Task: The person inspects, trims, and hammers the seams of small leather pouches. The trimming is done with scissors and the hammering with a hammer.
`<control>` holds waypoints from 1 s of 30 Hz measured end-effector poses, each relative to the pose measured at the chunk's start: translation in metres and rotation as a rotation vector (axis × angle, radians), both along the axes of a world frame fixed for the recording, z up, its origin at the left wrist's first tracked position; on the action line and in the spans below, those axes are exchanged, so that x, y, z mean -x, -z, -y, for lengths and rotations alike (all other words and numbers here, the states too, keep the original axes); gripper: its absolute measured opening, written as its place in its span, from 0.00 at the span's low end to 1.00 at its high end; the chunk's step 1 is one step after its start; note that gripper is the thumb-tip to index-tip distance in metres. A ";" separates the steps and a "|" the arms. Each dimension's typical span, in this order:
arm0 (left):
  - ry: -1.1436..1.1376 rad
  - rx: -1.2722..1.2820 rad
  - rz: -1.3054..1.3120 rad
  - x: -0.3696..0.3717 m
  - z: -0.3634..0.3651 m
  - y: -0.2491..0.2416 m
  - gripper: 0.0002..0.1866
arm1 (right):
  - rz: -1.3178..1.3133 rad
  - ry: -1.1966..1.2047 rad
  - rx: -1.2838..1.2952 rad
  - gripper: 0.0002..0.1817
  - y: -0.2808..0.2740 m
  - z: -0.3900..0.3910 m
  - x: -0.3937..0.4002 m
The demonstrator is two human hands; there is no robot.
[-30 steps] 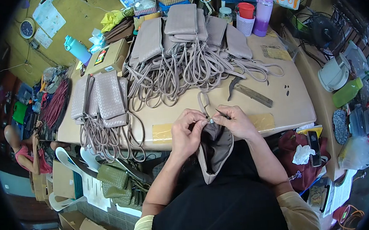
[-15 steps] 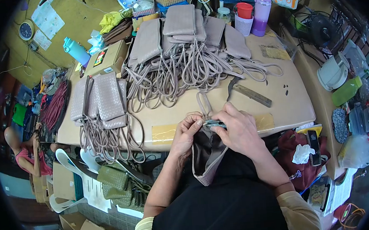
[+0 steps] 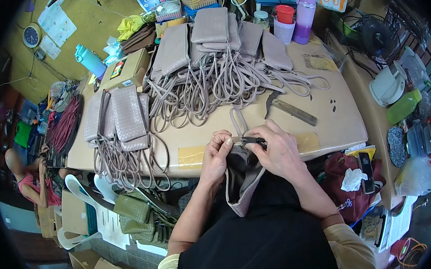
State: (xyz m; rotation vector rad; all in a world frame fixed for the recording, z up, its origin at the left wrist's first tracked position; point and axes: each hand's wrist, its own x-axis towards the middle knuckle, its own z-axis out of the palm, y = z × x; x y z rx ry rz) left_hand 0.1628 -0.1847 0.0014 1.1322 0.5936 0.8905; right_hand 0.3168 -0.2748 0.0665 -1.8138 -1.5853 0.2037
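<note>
Table: broad, tan, smooth-covered [image 3: 339,121]; the landmark.
Heap: matte taupe, woven-textured pouches [image 3: 215,25] on its far side, straps trailing nearer, probably to avoid tangling.
Open pouch: soft taupe woven pouch, dark-lined [image 3: 239,209], at its near edge, mouth gaping, likely to expose the top corner.
Right hand [image 3: 280,152]: curled closed around the tool.
Left hand [image 3: 214,160]: thumb and fingers pinching that corner, apparently steadying it.
Hammer: wooden-handled, dark-headed [image 3: 296,112], lying right of its middle.
Tool: dark, plier-like metal tool [image 3: 254,141], tip at the corner.
</note>
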 end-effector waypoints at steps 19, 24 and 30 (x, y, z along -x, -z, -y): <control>-0.123 -0.126 -0.057 -0.014 0.007 0.002 0.04 | 0.082 -0.026 0.050 0.16 -0.016 -0.003 0.012; -0.131 -0.126 -0.012 -0.012 0.009 0.004 0.05 | 0.010 -0.060 0.065 0.17 -0.009 -0.006 0.011; -0.077 0.145 0.077 -0.008 0.007 0.013 0.06 | -0.093 -0.003 0.137 0.17 -0.007 -0.006 0.010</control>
